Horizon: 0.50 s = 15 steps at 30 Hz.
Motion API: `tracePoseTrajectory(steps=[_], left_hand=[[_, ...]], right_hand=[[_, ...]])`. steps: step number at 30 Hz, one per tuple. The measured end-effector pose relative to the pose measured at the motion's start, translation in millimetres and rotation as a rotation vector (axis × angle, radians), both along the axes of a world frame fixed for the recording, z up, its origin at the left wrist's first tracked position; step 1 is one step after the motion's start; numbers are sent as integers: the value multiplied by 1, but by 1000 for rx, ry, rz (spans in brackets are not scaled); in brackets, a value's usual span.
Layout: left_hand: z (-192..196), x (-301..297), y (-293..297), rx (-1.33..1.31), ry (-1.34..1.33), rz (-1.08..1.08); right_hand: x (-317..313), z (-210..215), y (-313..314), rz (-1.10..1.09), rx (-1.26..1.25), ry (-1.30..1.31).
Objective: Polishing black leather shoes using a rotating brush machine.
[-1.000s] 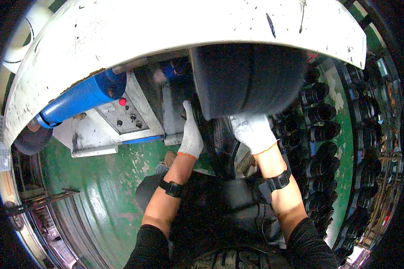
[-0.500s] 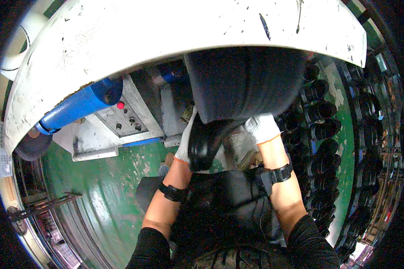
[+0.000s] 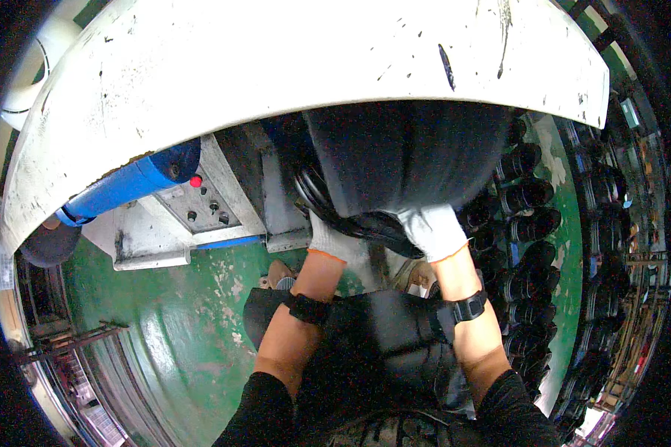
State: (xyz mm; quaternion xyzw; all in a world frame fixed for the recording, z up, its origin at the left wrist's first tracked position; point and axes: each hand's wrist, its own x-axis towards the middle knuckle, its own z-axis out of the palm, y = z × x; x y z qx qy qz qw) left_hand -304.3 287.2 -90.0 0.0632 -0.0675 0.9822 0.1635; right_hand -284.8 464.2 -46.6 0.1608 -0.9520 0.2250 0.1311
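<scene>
A dark, blurred roller (image 3: 410, 156) turns under a white hood. Against its lower edge lies a glossy black shoe (image 3: 380, 226), tilted sideways, its curved edge showing at the left. My left hand (image 3: 334, 241), in a white glove with an orange cuff, grips the shoe from below; its fingers are mostly hidden. From the right, my right hand (image 3: 434, 228), gloved the same way, is closed over the other end, close under the roller. The roller and gloves cover part of the shoe.
Above spreads the paint-flecked white hood (image 3: 291, 67). To the left are a blue cylinder (image 3: 134, 181) and a control panel (image 3: 205, 205) with a red button. Rows of black shoes (image 3: 528, 192) stand at the right on racks. A dark apron (image 3: 365, 320) covers my lap above the green floor (image 3: 164, 313).
The shoe has been turned from hanging down at the left to lying across beneath the roller. My left hand has shifted right and under it; my right hand has come down slightly onto it.
</scene>
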Motion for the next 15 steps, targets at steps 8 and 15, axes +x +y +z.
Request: tracePoseTrajectory(steps=[8, 15], left_hand=[[-6, -24, -34, -557, -359, 371], [52, 1, -19, -632, -454, 216]], right_hand=[[-27, -1, -68, -91, -115, 172], [4, 30, -68, -157, 17, 293]])
